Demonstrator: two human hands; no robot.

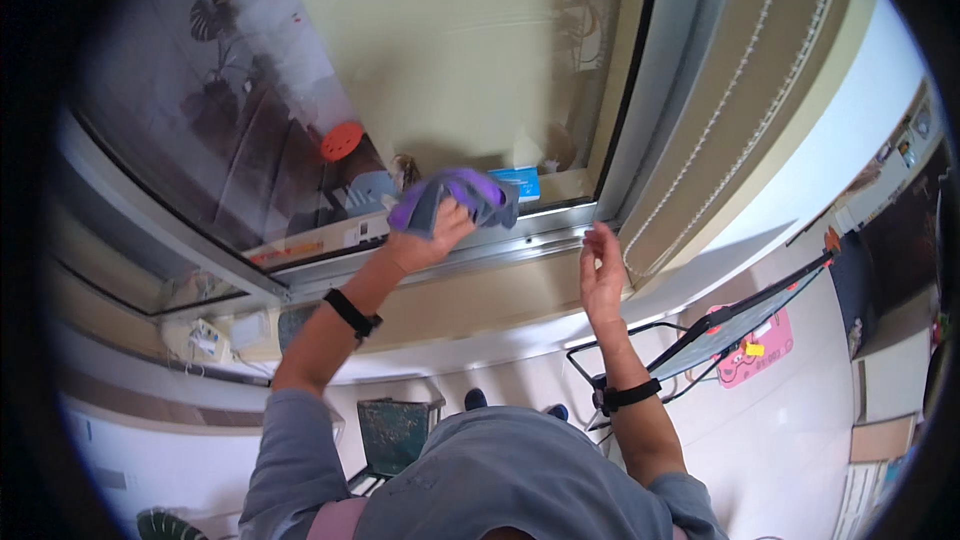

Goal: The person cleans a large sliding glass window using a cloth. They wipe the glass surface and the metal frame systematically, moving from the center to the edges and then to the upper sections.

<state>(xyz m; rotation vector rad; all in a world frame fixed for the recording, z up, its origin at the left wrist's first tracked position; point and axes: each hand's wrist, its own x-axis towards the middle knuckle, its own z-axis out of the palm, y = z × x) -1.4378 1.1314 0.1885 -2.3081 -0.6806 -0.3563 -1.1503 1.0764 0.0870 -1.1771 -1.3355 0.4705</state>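
My left hand (pixel 433 238) grips a crumpled purple and grey cloth (pixel 457 199). The cloth lies against or just in front of the lower part of a window pane (pixel 450 82); whether it touches the glass I cannot tell. To its right, my right hand (pixel 602 270) is raised with nothing in it, its fingers slightly curled and apart. That hand is near the lower right corner of the metal window frame (pixel 540 236), left of a hanging bead chain (pixel 697 157). Around each forearm is a black band.
Below the window runs a sill (pixel 495 289), with a white device (pixel 210 341) at its left. A framed board on a stand (pixel 735 315) leans at the right, beside a pink mat (pixel 772 352). Near my feet stands a dark green box-like object (pixel 394 431).
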